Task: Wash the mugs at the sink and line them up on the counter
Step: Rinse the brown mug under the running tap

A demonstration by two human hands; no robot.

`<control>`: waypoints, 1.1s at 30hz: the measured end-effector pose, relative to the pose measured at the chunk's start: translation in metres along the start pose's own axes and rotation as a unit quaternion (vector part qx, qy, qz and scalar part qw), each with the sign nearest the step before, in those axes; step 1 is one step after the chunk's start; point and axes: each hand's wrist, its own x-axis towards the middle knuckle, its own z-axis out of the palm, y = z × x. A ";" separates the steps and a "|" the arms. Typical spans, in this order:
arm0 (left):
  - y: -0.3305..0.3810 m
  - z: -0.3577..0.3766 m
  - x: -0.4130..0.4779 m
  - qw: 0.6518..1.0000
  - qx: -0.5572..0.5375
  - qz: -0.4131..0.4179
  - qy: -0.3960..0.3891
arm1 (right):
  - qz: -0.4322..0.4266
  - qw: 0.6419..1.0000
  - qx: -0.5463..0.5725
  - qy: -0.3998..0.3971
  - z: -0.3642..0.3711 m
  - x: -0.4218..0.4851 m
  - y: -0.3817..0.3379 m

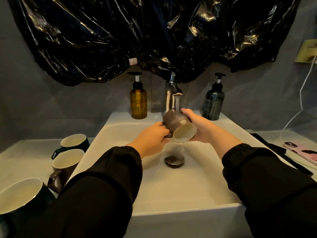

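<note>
A dark mug (175,121) with a cream inside lies tilted on its side under the running faucet (171,95), its mouth facing me. Water spills from its rim into the white sink (197,186). My left hand (151,138) grips the mug's handle on the left. My right hand (200,126) lies along the mug's right side, fingers stretched over its wall. Three more mugs stand upright on the counter to the left: a dark green one (73,141), a brown one (66,162) and a dark one (18,194) nearest me.
An amber pump bottle (138,103) and a dark pump bottle (213,104) flank the faucet. A black drain plug (174,160) sits in the basin. A phone (301,152) and a white cable (301,93) are on the right counter. Black plastic sheeting (137,35) hangs above.
</note>
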 end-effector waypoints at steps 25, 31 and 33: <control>0.034 -0.024 0.006 0.827 -0.499 -0.257 -0.026 | -0.243 0.834 -0.415 0.270 0.001 -0.026 -0.032; 0.025 -0.025 -0.001 0.973 -0.187 -0.137 0.004 | -0.435 0.784 -0.361 0.256 0.040 -0.027 -0.075; 0.022 -0.029 -0.006 0.993 -0.082 -0.082 0.033 | -0.421 0.795 -0.394 0.191 0.050 -0.018 -0.087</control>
